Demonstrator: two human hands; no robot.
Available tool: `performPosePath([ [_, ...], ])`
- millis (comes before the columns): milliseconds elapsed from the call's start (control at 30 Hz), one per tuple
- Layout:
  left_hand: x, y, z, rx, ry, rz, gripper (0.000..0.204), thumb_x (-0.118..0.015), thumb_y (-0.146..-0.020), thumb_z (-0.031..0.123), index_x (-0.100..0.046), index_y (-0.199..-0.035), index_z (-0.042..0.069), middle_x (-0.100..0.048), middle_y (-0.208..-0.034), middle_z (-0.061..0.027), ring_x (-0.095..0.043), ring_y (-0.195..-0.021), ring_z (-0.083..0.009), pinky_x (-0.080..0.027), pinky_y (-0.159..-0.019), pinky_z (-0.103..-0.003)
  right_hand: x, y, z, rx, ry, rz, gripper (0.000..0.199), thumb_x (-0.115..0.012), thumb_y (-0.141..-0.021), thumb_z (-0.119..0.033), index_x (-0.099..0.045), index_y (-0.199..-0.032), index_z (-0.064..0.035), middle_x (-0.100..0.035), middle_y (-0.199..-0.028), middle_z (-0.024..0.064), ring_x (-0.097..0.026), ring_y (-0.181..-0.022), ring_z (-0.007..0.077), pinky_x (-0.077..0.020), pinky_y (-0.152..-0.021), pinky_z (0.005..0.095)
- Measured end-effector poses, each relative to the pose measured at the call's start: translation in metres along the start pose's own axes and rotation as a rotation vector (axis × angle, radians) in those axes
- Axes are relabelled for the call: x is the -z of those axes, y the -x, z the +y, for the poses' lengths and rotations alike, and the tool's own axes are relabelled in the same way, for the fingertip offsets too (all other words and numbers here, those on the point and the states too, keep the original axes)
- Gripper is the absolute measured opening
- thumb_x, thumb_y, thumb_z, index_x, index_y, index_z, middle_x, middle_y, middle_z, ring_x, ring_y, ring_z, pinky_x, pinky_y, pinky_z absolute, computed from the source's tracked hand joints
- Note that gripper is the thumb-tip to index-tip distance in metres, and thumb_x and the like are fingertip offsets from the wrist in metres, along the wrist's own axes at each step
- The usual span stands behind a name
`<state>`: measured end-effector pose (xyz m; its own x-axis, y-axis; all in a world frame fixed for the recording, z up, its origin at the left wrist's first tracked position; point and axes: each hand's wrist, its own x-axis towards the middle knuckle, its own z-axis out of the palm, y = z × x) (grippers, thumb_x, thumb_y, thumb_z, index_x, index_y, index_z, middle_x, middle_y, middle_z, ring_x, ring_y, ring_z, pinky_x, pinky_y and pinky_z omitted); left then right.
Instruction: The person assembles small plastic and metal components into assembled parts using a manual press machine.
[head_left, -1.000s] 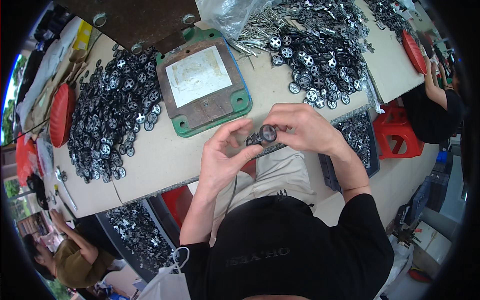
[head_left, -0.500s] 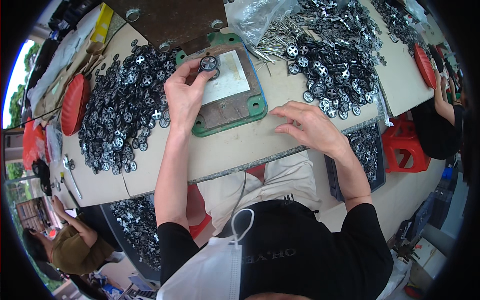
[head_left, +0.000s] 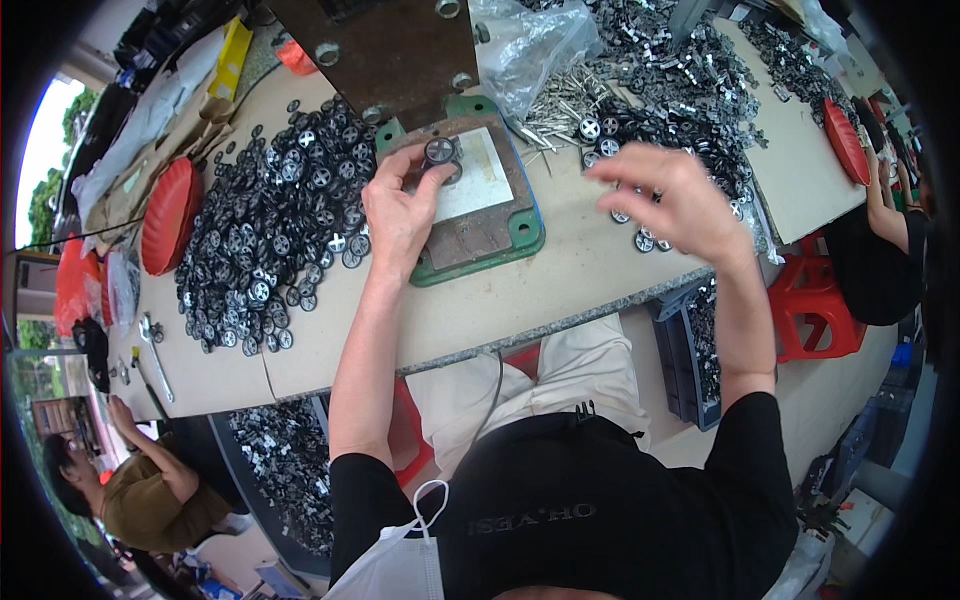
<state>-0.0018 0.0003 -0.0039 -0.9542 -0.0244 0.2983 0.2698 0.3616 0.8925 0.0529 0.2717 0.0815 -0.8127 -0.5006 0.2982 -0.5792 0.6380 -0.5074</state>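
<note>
My left hand (head_left: 400, 218) pinches a small black toy wheel (head_left: 439, 151) between thumb and fingers. It holds the wheel over the pale plate (head_left: 482, 185) on the green-edged press base (head_left: 472, 262). A second round part seems to sit just under that wheel, partly hidden by the thumb. Over the right-hand heap of black and silver wheels (head_left: 606, 146), my right hand (head_left: 690, 205) is raised, slightly blurred. Its thumb and fingers are apart, and nothing shows between them. Beside the left forearm lies a larger heap of similar wheels (head_left: 262, 235).
The press's dark metal block (head_left: 385, 55) overhangs the base. Metal pins (head_left: 560, 108) and a clear plastic bag (head_left: 530, 50) lie behind it. Red dishes (head_left: 172, 217) stand at both sides. A wrench (head_left: 157, 358) rests at left. Bins of small parts (head_left: 285, 470) sit below the table edge.
My right hand has risen and moved right, from beside the press base to over the right-hand wheel heap. My left hand still holds the wheel over the plate; the whole view has shifted slightly.
</note>
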Motion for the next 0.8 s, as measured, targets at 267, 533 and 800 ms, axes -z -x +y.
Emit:
performPosePath([
  [267, -0.008, -0.006, 0.004, -0.123, -0.052, 0.049, 0.024, -0.065, -0.074, 0.008, -0.063, -0.095, -0.004, -0.064, -0.076, -0.0065, -0.056, -0.067, -0.01, -0.045, -0.064, -0.024, 0.138, -0.097, -0.024, -0.011, -0.274, 0.227, 0.021, -0.058, -0.089, -0.02, -0.061, -0.098, -0.0023, -0.06, -0.082, 0.0005, -0.051, -0.065, 0.0028, -0.0413, -0.055, 0.016],
  [533, -0.006, 0.011, -0.001, -0.129, -0.091, 0.07, 0.03, -0.069, -0.071, 0.012, -0.063, -0.096, -0.005, -0.063, -0.088, -0.0184, -0.062, -0.078, -0.0254, -0.049, -0.073, -0.032, 0.196, -0.19, -0.073, 0.165, -0.413, 0.693, 0.047, -0.053, -0.088, -0.045, -0.059, -0.1, -0.0002, -0.059, -0.083, 0.003, -0.052, -0.068, 0.0066, -0.0434, -0.057, 0.0193],
  [800, 0.001, 0.01, 0.007, -0.132, -0.077, 0.063, 0.032, -0.068, -0.071, 0.014, -0.064, -0.098, -0.003, -0.063, -0.09, -0.0188, -0.062, -0.08, -0.027, -0.047, -0.074, -0.033, 0.233, -0.285, -0.103, 0.001, -0.387, 0.493, 0.04, -0.053, -0.088, -0.04, -0.056, -0.092, -0.0002, -0.058, -0.081, 0.0085, -0.058, -0.066, 0.0172, -0.0487, -0.057, 0.0303],
])
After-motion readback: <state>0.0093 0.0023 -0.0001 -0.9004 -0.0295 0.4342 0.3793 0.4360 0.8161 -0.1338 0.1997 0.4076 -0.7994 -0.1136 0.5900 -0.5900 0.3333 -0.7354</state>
